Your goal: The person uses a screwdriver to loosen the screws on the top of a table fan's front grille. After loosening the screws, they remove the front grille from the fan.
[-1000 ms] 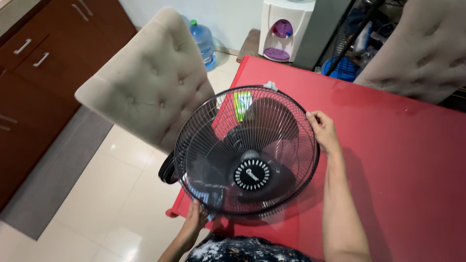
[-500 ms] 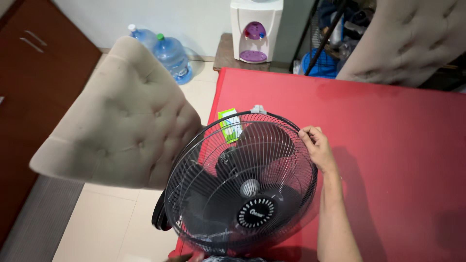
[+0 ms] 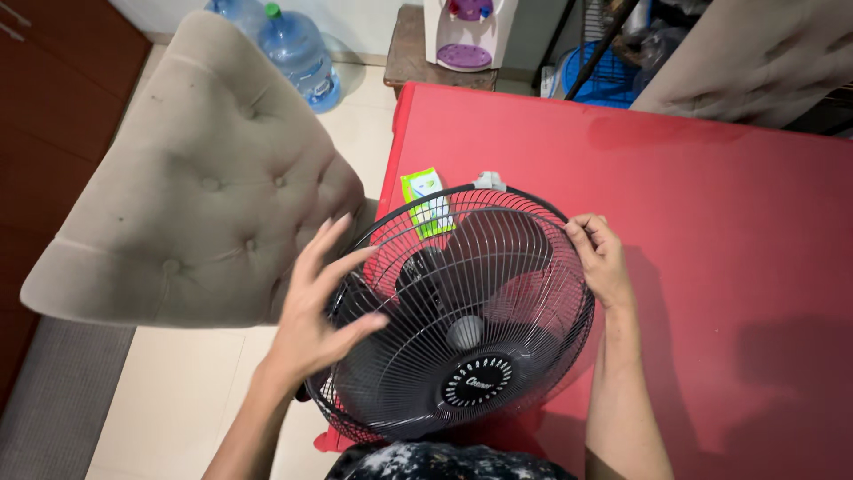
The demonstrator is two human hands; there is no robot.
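Black wire-grilled fan (image 3: pixel 462 320) held on red table (image 3: pixel 711 222)

Its rim is gripped by the right hand (image 3: pixel 604 260); the left hand (image 3: pixel 322 307) is spread open against the grille.

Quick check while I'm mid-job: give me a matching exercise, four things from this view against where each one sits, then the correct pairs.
Things:
1. Left hand
2. Right hand
3. Small green and white packet
4. Blue plastic water bottle

Places:
A. On the floor beyond the beige tufted chair
B. Gripping the right rim of the black wire fan guard
C. Spread open over the guard's left side
D. Flat on the red table, partly behind the guard's far rim

Pairs: 1-C, 2-B, 3-D, 4-A
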